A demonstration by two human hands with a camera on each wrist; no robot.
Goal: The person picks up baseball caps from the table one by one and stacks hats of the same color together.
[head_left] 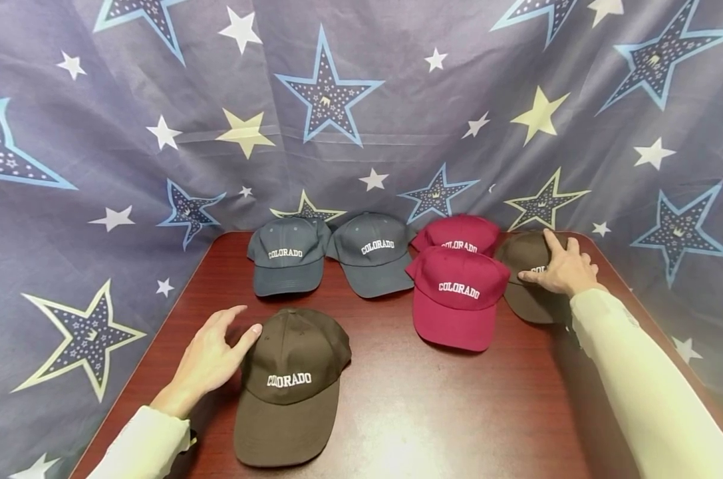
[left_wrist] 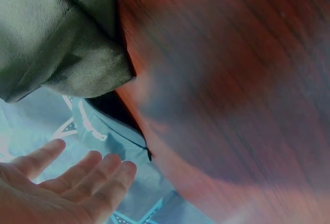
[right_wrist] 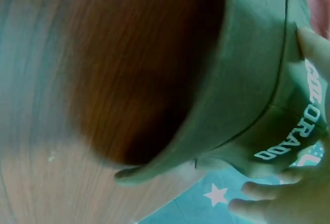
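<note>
In the head view, a brown COLORADO cap [head_left: 289,426] lies at the front left of the table with its brim towards me. Beside its crown is my left hand [head_left: 208,359], fingers extended and thumb tip right at the crown's edge. The left wrist view shows those fingers [left_wrist: 111,183] spread apart, apart from the cap [left_wrist: 82,64]. At the back right, my right hand [head_left: 567,266] spreads over the crown of a second brown cap [head_left: 531,299]. Its thumb lies across the front lettering, and in the right wrist view its fingers [right_wrist: 258,190] stretch past the crown's side.
Two grey-blue caps [head_left: 289,279] [head_left: 376,276] sit side by side along the back. Right of them, a red cap [head_left: 453,326] overlaps another red cap [head_left: 463,229] behind it. The reddish wooden table [head_left: 433,412] meets a star-patterned grey cloth [head_left: 337,173] at its back and sides.
</note>
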